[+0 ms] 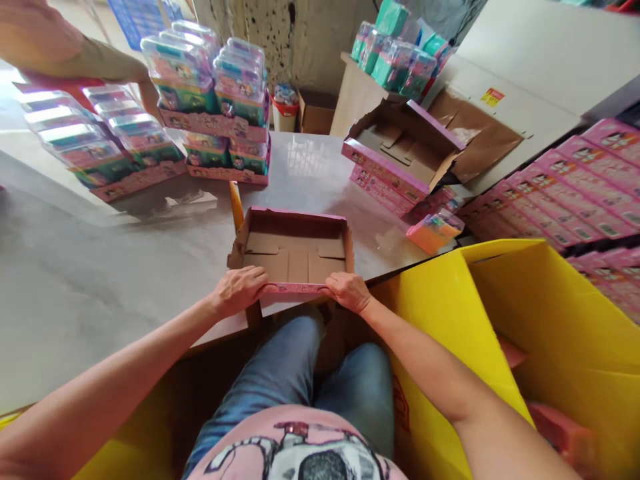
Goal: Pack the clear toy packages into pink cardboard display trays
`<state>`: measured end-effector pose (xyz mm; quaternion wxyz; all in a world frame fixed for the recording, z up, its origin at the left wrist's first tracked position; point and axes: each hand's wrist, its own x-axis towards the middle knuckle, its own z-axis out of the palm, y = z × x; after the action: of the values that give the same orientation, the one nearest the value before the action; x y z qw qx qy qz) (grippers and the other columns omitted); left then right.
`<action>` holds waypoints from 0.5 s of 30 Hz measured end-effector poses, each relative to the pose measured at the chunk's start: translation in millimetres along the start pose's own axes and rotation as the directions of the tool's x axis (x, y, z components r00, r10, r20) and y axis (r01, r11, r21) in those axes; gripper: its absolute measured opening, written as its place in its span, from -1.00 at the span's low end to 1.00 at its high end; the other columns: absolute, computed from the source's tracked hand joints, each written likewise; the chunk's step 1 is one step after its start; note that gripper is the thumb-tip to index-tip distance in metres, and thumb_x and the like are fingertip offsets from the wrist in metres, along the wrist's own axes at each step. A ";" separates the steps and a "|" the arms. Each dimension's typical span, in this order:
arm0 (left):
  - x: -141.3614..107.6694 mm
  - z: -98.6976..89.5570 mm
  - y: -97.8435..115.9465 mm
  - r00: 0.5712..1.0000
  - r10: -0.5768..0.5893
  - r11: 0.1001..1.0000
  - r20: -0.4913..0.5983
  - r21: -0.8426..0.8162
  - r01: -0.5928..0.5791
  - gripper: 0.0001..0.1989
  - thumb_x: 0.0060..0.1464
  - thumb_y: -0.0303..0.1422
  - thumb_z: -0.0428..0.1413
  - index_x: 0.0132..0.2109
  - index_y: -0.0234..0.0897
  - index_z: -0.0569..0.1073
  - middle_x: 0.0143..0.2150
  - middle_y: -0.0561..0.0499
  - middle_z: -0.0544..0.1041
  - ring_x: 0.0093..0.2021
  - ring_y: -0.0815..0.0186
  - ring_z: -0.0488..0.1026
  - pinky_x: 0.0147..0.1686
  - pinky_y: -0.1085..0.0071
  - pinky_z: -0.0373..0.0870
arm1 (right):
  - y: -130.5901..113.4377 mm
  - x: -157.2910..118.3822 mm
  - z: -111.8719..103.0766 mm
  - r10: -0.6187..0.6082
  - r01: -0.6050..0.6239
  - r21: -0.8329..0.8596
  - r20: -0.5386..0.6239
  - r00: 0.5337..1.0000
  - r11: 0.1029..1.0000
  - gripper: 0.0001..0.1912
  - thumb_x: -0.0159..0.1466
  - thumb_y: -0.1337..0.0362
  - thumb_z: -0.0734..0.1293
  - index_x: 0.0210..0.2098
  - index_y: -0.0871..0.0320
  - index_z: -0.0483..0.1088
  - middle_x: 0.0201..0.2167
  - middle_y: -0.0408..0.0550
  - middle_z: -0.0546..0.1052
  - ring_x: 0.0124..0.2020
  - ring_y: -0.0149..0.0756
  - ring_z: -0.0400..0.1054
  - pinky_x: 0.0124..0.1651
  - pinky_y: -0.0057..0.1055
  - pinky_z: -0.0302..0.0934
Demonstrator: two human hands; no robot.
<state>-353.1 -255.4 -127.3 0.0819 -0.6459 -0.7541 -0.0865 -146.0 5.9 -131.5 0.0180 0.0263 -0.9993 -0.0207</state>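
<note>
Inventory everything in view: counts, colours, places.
open tray: one, pink, in both hands
table: one, grey, centre-left
filled trays: three, pink, far left
tray pile: count unclear, pink, back right
small pack: one, orange, table's right
wrapped packs: several, green, back cabinet
stacked boxes: many, pink, far right
big box: one, yellow, right
crate: one, blue, top left
bin: one, white, behind table
carton: one, brown, beside bin
co-worker's arm: one, upper left
left hand, right hand: one each, tray's near edge
legs: two, blue jeans, bottom

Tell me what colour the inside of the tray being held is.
The cardboard tray's inside is plain brown, clearest in the head view.
</note>
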 end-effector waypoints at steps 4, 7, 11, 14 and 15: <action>32.3 0.2 -40.7 0.997 0.061 0.996 0.044 -0.063 -0.059 -0.53 0.35 -0.05 -0.08 -0.40 -0.26 0.41 -0.36 -0.04 0.43 -0.31 0.27 0.38 -0.38 0.40 0.25 | -51.9 10.7 -8.7 0.299 -0.302 0.035 0.074 0.952 0.953 -0.58 0.47 -0.02 0.15 -0.22 0.13 0.46 -0.28 0.00 0.54 -0.29 -0.23 0.41 -0.39 -0.37 -0.03; 58.4 -9.4 -57.8 0.983 -0.114 0.989 -0.142 -0.107 0.099 -0.64 0.28 -0.06 0.01 -0.18 -0.26 0.48 -0.13 -0.15 0.48 -0.05 0.12 0.40 0.01 0.19 0.35 | -93.6 19.6 -23.3 0.472 -0.477 0.158 0.070 0.879 0.865 -0.52 0.44 -0.13 0.13 -0.21 0.12 0.45 -0.28 0.04 0.53 -0.29 -0.17 0.43 -0.36 -0.35 0.12; 62.4 -9.3 -8.5 0.676 -0.683 0.724 -0.276 -0.375 0.579 -0.39 0.25 -0.02 0.00 0.23 -0.43 0.28 0.08 -0.35 0.37 0.10 -0.01 0.38 0.12 0.02 0.32 | -64.9 6.4 -46.3 0.569 -0.502 0.284 -0.256 0.781 0.817 -0.54 0.42 -0.14 0.16 -0.13 0.09 0.46 -0.07 0.16 0.48 -0.01 -0.03 0.39 -0.02 -0.20 0.26; 54.2 4.6 45.7 0.780 -0.624 0.724 -0.040 -0.405 0.559 -0.17 0.15 0.05 0.08 0.33 -0.50 0.15 0.12 -0.40 0.37 0.05 -0.03 0.44 -0.01 0.10 0.42 | -2.8 -21.3 -45.5 0.849 -0.799 0.299 -0.273 0.452 0.522 -0.52 0.44 -0.04 0.13 0.00 0.22 0.43 -0.07 0.35 0.45 -0.06 0.10 0.39 -0.05 -0.06 0.28; 54.7 8.0 54.5 0.838 -0.545 0.779 0.005 -0.368 0.508 -0.20 0.15 -0.01 0.09 0.34 -0.47 0.14 0.11 -0.38 0.39 0.03 -0.02 0.45 -0.03 0.12 0.43 | 12.7 -29.9 -42.1 0.885 -0.838 0.295 -0.228 0.405 0.459 -0.51 0.44 -0.01 0.14 0.04 0.27 0.40 -0.14 0.35 0.47 -0.14 0.09 0.42 -0.11 -0.08 0.30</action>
<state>-307.7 -192.7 -120.9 -0.0253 -0.4077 -0.8709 -0.2732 -115.3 18.5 -89.9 0.2013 -0.4883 -0.8467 0.0637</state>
